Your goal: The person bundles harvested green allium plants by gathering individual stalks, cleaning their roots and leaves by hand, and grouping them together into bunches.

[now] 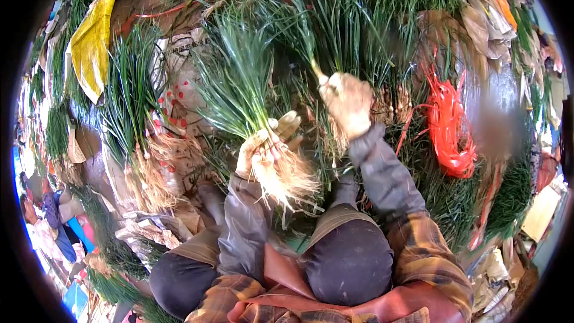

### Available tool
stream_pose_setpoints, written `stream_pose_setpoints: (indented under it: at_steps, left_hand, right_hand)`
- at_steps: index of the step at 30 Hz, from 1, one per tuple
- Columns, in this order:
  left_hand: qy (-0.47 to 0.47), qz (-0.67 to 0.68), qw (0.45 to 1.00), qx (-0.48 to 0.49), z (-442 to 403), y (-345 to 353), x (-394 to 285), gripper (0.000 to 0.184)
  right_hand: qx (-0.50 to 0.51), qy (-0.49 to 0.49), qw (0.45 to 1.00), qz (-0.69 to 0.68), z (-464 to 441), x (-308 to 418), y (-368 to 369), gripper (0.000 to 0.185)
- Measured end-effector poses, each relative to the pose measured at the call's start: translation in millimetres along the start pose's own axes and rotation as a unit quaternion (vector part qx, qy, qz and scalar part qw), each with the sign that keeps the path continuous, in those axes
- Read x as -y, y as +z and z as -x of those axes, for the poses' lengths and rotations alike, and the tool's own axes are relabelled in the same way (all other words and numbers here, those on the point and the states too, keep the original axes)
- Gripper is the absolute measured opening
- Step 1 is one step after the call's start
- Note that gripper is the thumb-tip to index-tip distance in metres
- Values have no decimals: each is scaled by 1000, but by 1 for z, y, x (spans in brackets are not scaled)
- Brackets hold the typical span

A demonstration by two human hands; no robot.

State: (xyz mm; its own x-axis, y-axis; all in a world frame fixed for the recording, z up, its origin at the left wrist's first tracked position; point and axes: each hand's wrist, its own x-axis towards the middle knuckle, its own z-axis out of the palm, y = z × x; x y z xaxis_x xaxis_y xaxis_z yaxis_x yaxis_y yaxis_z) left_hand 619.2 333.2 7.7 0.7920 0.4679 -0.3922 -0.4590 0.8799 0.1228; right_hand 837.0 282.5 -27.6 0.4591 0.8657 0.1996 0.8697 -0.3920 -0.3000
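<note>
LH [253, 147] cupped, RH [348, 103] fisted

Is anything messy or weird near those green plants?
Yes, the red plastic strands look messy. They lie in a loose tangle among the green plants, with thin ends straggling out instead of being neatly bundled.

The right hand [348, 104] is blurred, its curled fingers [336, 82] hiding part of the stalks [317, 70]; roots of the green onions [254, 93] cover some of the left hand [248, 154]; printing [191, 45] beyond it is too small to read; a smudge [499, 122] obscures the right hand's outer side
</note>
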Motion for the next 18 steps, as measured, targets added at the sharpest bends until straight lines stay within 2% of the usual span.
stream_pose_setpoints:
  at_steps: [1, 2, 3, 5, 6, 7, 9, 11, 12, 13, 15, 17, 18]
  left_hand:
    - [0, -47, 999, -14, 0, 3, 1, 30]
    - [-5, -72, 997, -16, -3, -4, 3, 33]
    - [-45, -95, 991, -86, -3, -47, 0, 34]
    - [-82, -13, 996, 28, -7, -64, -4, 35]
    - [-44, -187, 975, -110, -3, -40, -1, 33]
    - [-19, -61, 997, -53, -5, -15, 13, 32]
    - [-45, -28, 997, 50, -6, -19, 6, 30]
    - [-44, 53, 996, 61, -1, -29, 8, 29]
    - [-44, 47, 997, 52, -1, -26, 7, 29]
    - [-41, 44, 997, 38, 2, -24, 7, 29]
    - [-42, 54, 997, 24, 2, -24, 8, 28]
    - [-46, -6, 999, -19, -1, -27, 7, 27]
    - [-46, -9, 998, -46, 2, -27, 10, 27]
  right_hand:
    - [65, -3, 990, -124, 13, 13, -11, 23]
    - [91, 18, 958, -273, 34, 23, -7, 24]
    - [212, -59, 920, -325, 44, 33, -23, 31]
    - [245, -23, 875, -417, 58, 39, -31, 35]
    - [285, 102, 821, -484, 56, 31, -23, 36]
    - [300, 200, 757, -545, 49, 30, -10, 37]
    - [261, 408, 591, -645, 32, 29, 14, 40]
    - [366, 370, 216, -826, 30, 25, 40, 35]
    - [314, 367, 362, -797, 27, 46, 38, 28]
    - [313, 323, 452, -770, 24, 49, 51, 26]
    - [319, 321, 632, -629, 13, 59, 35, 20]
    - [193, 210, 840, -462, 17, 62, 48, 19]
    - [234, 290, 784, -496, 22, 61, 46, 22]
